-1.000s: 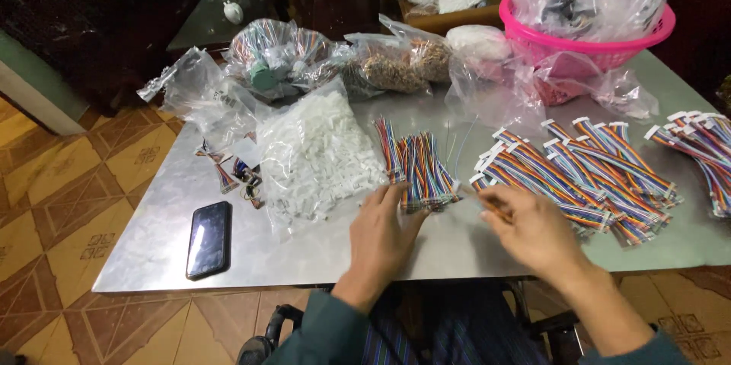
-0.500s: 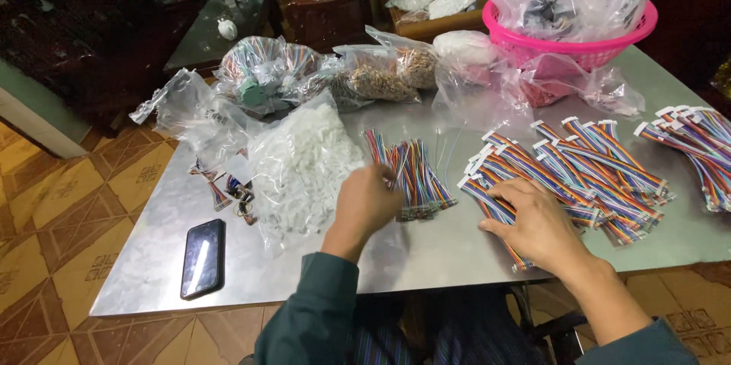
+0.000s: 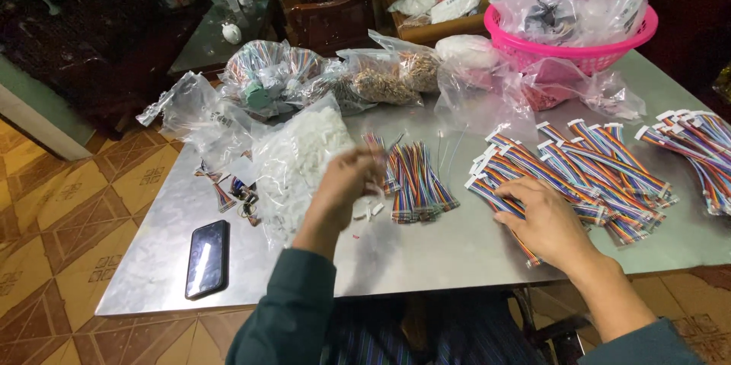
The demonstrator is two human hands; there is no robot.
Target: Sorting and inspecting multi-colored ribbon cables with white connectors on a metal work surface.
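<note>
Blur hides your left hand (image 3: 346, 186), raised off the table (image 3: 426, 251) beside the bag of white plastic pieces (image 3: 301, 163); whether its grip is open or closed cannot be told. Just right of it lies a bundle of coloured wires (image 3: 415, 182). Your right hand (image 3: 544, 220) rests flat, fingers spread, on a wire (image 3: 525, 247) partly covered by the palm.

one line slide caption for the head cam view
Left hand lifted by a bag of white connectors; right hand rests on rainbow ribbon cables.
</note>
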